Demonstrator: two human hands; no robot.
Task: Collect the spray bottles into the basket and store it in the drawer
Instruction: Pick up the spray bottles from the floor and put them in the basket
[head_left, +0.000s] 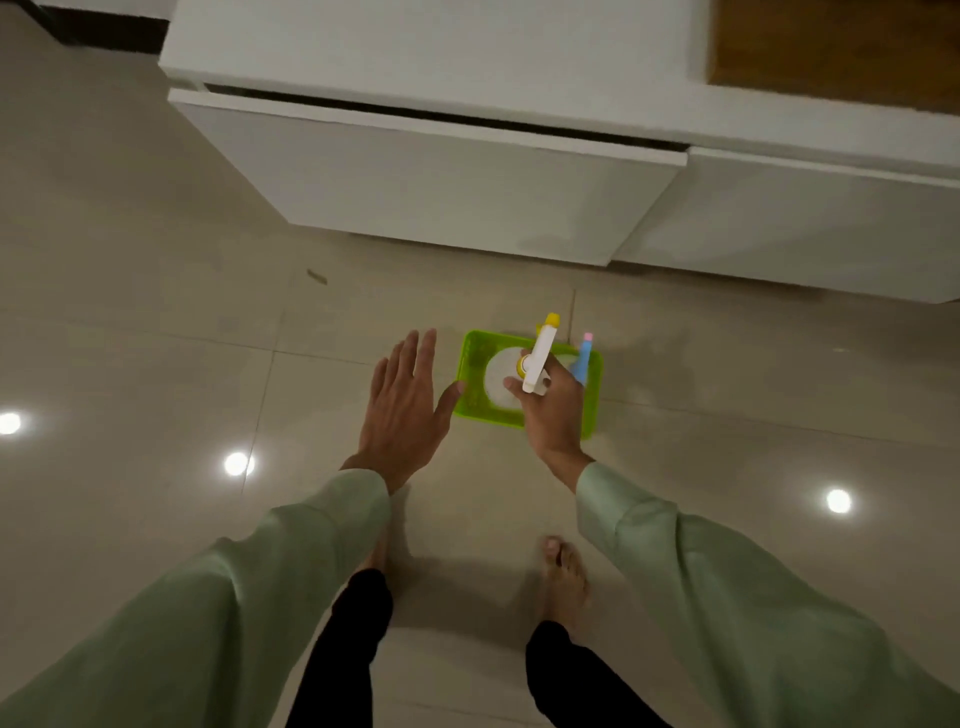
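A bright green basket (470, 364) sits on the tiled floor in front of me. Inside it stands a white spray bottle (500, 376) with a white and yellow trigger head. My right hand (553, 410) grips that bottle at its neck, over the basket. A second spray bottle (582, 358), blue with a pink tip, stands at the basket's right side, partly hidden by my right hand. My left hand (402, 410) hovers flat with fingers apart, its thumb touching or just over the basket's left rim. A white drawer (431, 182) stands slightly pulled out beyond the basket.
The white cabinet (467, 47) spans the top of the view, with another drawer front (800, 223) at the right. A small dark scrap (317, 277) lies on the floor to the left. My bare feet (563, 577) stand behind the basket.
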